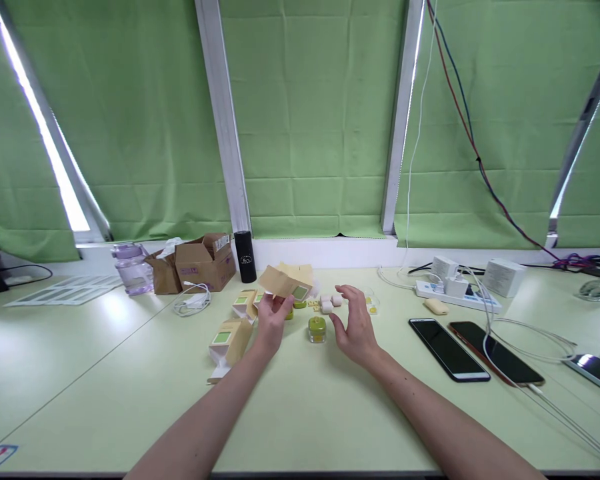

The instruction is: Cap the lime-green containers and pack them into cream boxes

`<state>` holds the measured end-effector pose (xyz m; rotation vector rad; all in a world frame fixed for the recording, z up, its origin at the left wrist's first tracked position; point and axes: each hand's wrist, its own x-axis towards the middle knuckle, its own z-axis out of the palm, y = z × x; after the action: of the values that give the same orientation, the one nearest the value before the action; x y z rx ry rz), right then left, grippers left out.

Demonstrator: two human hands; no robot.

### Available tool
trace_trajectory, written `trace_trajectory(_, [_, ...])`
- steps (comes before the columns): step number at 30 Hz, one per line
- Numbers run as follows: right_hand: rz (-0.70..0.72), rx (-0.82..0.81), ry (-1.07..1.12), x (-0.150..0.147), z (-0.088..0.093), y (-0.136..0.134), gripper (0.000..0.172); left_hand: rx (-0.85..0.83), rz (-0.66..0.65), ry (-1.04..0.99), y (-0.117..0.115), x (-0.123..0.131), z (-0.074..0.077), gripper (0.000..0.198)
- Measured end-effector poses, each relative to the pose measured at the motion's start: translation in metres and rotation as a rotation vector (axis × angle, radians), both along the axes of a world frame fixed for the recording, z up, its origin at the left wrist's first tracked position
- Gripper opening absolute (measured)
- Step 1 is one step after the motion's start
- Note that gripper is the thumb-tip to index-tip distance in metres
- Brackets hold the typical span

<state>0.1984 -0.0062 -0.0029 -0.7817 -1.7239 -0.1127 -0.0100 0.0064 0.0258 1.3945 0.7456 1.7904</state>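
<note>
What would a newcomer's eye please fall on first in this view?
Probably the green curtains that fill the background. Next come the two bare hands at mid-table: the left hand holds a tan carton, and the right hand is open beside a green-lidded jar. To the right, dark phones stand out against the pale table.

On my remote feed, the left forearm and right forearm appear bare from the lower edge of the view to the wrist. I see each taper smoothly into an ungloved hand, the left hand and the right hand, with slender fingers. Small spots dot the skin of both forearms.
</note>
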Motion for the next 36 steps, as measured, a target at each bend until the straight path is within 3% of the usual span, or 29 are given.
trace_trajectory(5, [-0.001, -0.029, 0.016, 0.001, -0.002, 0.002, 0.059, -0.093, -0.123, -0.112, 0.004, 0.001, 0.004, 0.048])
trace_trajectory(10, [0.056, -0.051, 0.026, -0.001, 0.000, -0.001, 0.058, -0.175, -0.197, -0.089, 0.002, 0.007, 0.002, 0.052])
trace_trajectory(19, [0.258, -0.194, 0.065, -0.009, 0.001, -0.008, 0.057, -0.220, -0.113, 0.065, 0.000, 0.010, 0.000, 0.077])
trace_trajectory(26, [0.387, -0.304, 0.143, -0.013, 0.002, -0.013, 0.050, -0.230, -0.072, 0.160, -0.013, 0.016, 0.008, 0.075])
trace_trajectory(36, [0.415, -0.387, 0.287, -0.012, 0.007, -0.012, 0.040, -0.094, -0.098, 0.188, -0.011, 0.012, 0.001, 0.060])
